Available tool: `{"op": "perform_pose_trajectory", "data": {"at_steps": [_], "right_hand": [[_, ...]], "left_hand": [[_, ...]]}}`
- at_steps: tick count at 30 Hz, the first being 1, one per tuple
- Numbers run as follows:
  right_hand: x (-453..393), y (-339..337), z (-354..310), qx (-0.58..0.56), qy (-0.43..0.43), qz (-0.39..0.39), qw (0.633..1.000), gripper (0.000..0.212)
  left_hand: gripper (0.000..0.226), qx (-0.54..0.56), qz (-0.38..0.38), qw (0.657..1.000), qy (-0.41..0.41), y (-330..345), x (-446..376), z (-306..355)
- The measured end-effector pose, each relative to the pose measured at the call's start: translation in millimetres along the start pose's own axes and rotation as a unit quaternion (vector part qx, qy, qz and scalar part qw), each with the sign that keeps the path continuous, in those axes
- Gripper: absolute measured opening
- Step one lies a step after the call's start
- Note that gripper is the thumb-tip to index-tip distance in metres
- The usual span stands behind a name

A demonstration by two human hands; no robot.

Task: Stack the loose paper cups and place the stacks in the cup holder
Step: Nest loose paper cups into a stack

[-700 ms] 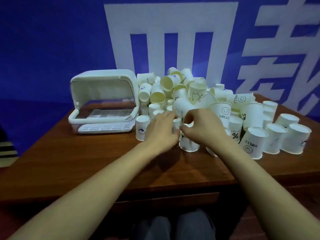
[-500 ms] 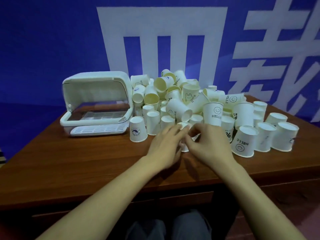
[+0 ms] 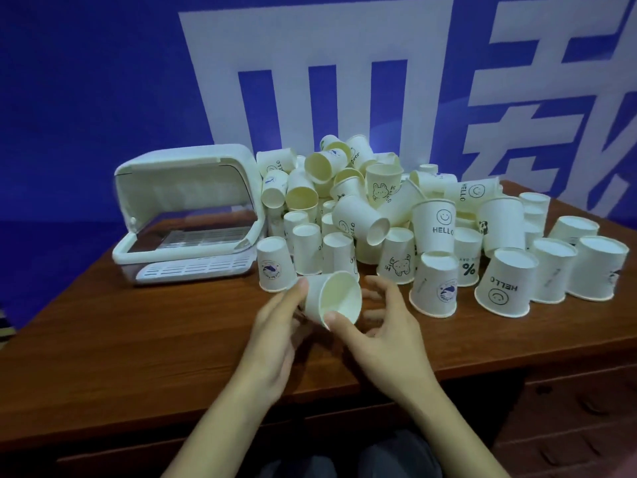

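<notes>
Both hands share the grip on one paper cup (image 3: 336,298): left hand (image 3: 279,326) curled round its side, right hand (image 3: 382,326) thumb pinching the rim, above the counter (image 3: 138,339).

Cup holder (image 3: 188,215) on the table (image 3: 138,339) at centre left of the frame, heap of cups (image 3: 396,208) to its right, one cup (image 3: 332,296) lower centre between left hand (image 3: 275,334) and right hand (image 3: 386,334)

Both forearms bare to the frame edge; no sleeves, watch, rings or bands visible. Left hand (image 3: 275,336) and right hand (image 3: 386,332) bare, ungloved, nails short. Dark grey trousers (image 3: 348,460) over both knees at the bottom edge.
</notes>
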State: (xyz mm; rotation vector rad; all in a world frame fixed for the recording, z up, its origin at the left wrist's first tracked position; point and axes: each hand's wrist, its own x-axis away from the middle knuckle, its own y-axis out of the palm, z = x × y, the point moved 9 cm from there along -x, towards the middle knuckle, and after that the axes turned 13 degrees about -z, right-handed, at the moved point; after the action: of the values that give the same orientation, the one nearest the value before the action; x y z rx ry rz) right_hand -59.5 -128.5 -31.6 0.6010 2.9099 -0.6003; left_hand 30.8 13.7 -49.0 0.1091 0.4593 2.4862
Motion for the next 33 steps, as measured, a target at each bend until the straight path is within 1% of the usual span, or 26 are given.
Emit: {"op": "perform_pose_trajectory", "data": {"at_steps": [1, 2, 4, 5, 6, 7, 8, 9, 11, 12, 14, 15, 16, 17, 19, 22, 25, 27, 29, 31, 33], "right_hand": [[-3, 8, 1, -0.031, -0.014, -0.010, 0.999, 0.071], [-6, 13, 1, -0.054, -0.035, -0.009, 0.998, 0.066], [-10, 20, 0, -0.142, -0.081, -0.025, 0.986, 0.060], [-13, 26, 2, -0.179, -0.093, -0.058, 0.978, 0.064], [-15, 32, -1, -0.186, -0.107, -0.099, 0.972, 0.072], [-17, 35, -5, -0.148, -0.119, -0.120, 0.974, 0.078], [-20, 37, -7, -0.096, -0.130, -0.122, 0.979, 0.082], [-27, 33, -5, -0.049, -0.130, -0.097, 0.986, 0.080], [-37, 18, -2, -0.029, -0.106, -0.026, 0.994, 0.070], [-41, 13, 1, -0.028, -0.096, -0.009, 0.995, 0.067], [-46, 9, 8, -0.003, -0.088, -0.008, 0.996, 0.066], [-48, 12, 12, 0.015, -0.078, -0.023, 0.997, 0.066], [-49, 16, 16, 0.032, -0.070, -0.043, 0.996, 0.065], [-50, 22, 19, 0.052, -0.063, -0.063, 0.995, 0.065], [-52, 29, 21, 0.078, -0.066, -0.078, 0.992, 0.067], [-53, 31, 24, 0.075, -0.071, -0.076, 0.992, 0.071], [-53, 27, 30, 0.066, -0.064, -0.064, 0.994, 0.070], [-53, 25, 32, 0.063, -0.060, -0.056, 0.995, 0.066], [-53, 26, 33, 0.058, -0.057, -0.054, 0.995, 0.061], [-53, 26, 31, 0.057, -0.055, -0.050, 0.996, 0.061], [-52, 27, 31, 0.058, -0.049, -0.051, 0.996, 0.062]], "left_hand": [[0.029, 0.011, -0.013, 1.000, -0.026, 4, 2, -6], [0.031, 0.025, -0.006, 0.999, -0.045, 3, 5, -12], [0.032, 0.101, 0.032, 0.991, -0.079, -7, -10, -22], [0.032, 0.134, 0.036, 0.986, -0.089, -9, -18, -22], [0.034, 0.131, 0.035, 0.986, -0.095, -11, -27, -19], [0.034, 0.102, 0.037, 0.989, -0.104, -13, -33, -16], [0.034, 0.058, 0.040, 0.991, -0.114, -18, -35, -16], [0.035, 0.002, 0.027, 0.991, -0.129, -19, -32, -17], [0.042, -0.146, 0.015, 0.981, -0.123, -25, -28, -7], [0.039, -0.227, 0.034, 0.969, -0.091, -33, -26, 2], [0.021, -0.364, 0.124, 0.923, 0.007, -54, -35, 32], [0.015, -0.395, 0.172, 0.901, 0.056, -62, -36, 49], [0.017, -0.408, 0.208, 0.883, 0.101, -67, -38, 61], [0.021, -0.415, 0.228, 0.870, 0.139, -69, -38, 68], [0.032, -0.421, 0.239, 0.856, 0.180, -71, -37, 70], [0.054, -0.449, 0.229, 0.845, 0.177, -73, -44, 57], [0.083, -0.482, 0.212, 0.833, 0.172, -73, -51, 48], [0.099, -0.481, 0.206, 0.840, 0.145, -78, -58, 44], [0.111, -0.461, 0.197, 0.859, 0.106, -87, -67, 38], [0.117, -0.446, 0.185, 0.872, 0.082, -89, -73, 34], [0.119, -0.445, 0.180, 0.874, 0.075, -88, -79, 35]]}}
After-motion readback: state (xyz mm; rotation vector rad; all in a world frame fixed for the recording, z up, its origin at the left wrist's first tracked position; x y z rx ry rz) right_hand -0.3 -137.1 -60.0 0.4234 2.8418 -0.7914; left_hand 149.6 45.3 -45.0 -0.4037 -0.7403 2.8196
